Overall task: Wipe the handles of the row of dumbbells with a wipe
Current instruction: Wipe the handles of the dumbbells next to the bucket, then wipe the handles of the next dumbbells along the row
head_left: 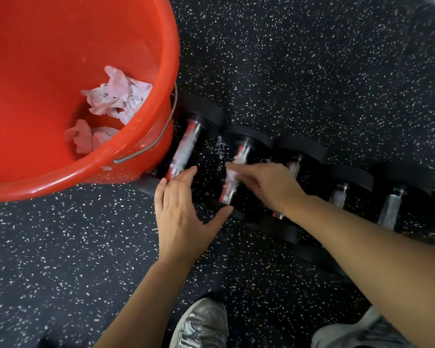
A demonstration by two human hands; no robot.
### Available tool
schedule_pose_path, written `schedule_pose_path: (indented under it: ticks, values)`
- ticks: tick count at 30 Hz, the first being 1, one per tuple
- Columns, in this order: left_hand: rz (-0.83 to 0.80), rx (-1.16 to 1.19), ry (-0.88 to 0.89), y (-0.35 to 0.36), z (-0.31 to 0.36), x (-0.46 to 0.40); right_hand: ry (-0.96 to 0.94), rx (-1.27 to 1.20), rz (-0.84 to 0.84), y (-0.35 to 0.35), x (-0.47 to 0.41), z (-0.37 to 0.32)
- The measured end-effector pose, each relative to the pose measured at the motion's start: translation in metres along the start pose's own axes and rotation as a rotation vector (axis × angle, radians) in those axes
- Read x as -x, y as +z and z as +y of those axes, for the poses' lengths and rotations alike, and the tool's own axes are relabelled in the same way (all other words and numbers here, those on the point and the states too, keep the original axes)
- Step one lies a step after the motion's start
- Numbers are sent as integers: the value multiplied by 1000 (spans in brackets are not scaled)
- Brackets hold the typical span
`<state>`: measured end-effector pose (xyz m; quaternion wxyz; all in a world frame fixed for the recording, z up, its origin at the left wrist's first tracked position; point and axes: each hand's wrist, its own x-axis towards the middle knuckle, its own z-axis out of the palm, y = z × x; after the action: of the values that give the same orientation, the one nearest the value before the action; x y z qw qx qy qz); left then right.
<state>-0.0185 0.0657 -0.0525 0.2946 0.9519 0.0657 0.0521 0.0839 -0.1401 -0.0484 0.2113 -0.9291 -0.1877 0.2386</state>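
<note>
Several black-headed dumbbells with chrome handles lie side by side on the floor. The first dumbbell point(186, 146) is next to the bucket, and the second dumbbell point(244, 149) lies to its right. My right hand point(269, 184), blurred, reaches across the second handle, its fingertips pressing a small white wipe point(231, 173) against the bar. My left hand point(183, 214) lies flat and open, fingers spread, between the near ends of the first two dumbbells, thumb touching the second one's near head. More dumbbells point(389, 209) continue to the right, partly hidden by my right forearm.
A big red bucket point(93, 169) with a wire handle stands at the left against the first dumbbell and holds crumpled used wipes point(116, 96). White scraps point(220, 146) lie on the black speckled floor point(312, 59). My two grey shoes point(201, 325) are at the bottom edge.
</note>
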Motion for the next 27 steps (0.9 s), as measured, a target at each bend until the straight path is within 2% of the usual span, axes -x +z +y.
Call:
schedule_pose_path:
  ticks: [3,5,7,10,13,19,24,27]
  values:
    - [0,3,2,0,0,0,-100,93,-244,3,4,-12]
    - [3,5,1,0,1,0,-142,156,-307,0,2,-17]
    - [1,3,1,0,1,0,-119,73,-200,-6,1,-18]
    - [2,5,6,-1,1,0,-7,7,114,-11,-6,-5]
    - [-3,1,6,-1,1,0,56,52,161,-8,-14,0]
    - [-34,-17,-3,-3,2,-2,-50,17,-45,-1,-5,-4]
    - [-50,-29,-1,-6,6,-2,-106,127,-292,-6,-4,-19]
    - [-39,-26,13,-7,11,-2,-134,96,-303,-12,2,-26]
